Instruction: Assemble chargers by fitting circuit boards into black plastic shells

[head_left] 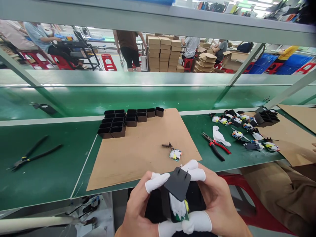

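Observation:
Both my hands hold one black charger part just below the bench's front edge. It has a plug cap with two prongs on top and a green and white circuit board sticking out beneath. My left hand grips its left side, my right hand its right side. White finger cots cover my fingertips. On the brown cardboard sheet ahead lies another small circuit board beside a black plug piece.
Rows of empty black housings stand at the cardboard's far left. Red-handled pliers and several loose boards lie to the right, black pliers on the green bench at left. Another person's leg is at right.

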Demonstrator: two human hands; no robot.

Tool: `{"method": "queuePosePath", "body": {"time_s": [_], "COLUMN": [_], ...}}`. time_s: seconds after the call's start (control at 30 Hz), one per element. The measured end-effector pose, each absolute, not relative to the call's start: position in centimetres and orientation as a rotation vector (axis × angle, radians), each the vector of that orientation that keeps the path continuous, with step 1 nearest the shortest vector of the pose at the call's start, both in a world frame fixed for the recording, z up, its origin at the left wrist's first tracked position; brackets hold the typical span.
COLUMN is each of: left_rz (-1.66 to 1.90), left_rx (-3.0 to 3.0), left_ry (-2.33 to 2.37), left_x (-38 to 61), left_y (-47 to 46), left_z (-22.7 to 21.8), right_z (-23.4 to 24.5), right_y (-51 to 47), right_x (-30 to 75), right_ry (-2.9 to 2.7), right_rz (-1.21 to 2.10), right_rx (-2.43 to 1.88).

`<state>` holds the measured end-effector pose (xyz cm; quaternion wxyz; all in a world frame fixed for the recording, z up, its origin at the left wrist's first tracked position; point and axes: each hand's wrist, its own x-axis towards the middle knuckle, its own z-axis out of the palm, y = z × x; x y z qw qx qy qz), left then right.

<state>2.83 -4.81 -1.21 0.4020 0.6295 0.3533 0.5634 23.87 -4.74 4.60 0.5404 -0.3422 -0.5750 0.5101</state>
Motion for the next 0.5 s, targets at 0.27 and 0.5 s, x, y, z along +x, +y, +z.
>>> {"method": "queuePosePath", "body": {"time_s": [0.27, 0.5], "left_rz": [1.415, 1.325], "left_rx": [1.596, 1.556], "left_ry": [0.844, 0.770], "left_x": [2.9, 3.0], "left_y": [-4.4, -4.0], "left_z": [-0.4, 0.2], "right_z": [4.5, 4.8], "right_y": [-4.6, -5.0], "right_x": [24.2, 24.5], "right_ry": [-1.476, -1.584], "right_rz": [1.090, 1.013], "right_rx": [-0.885, -0.928]}}
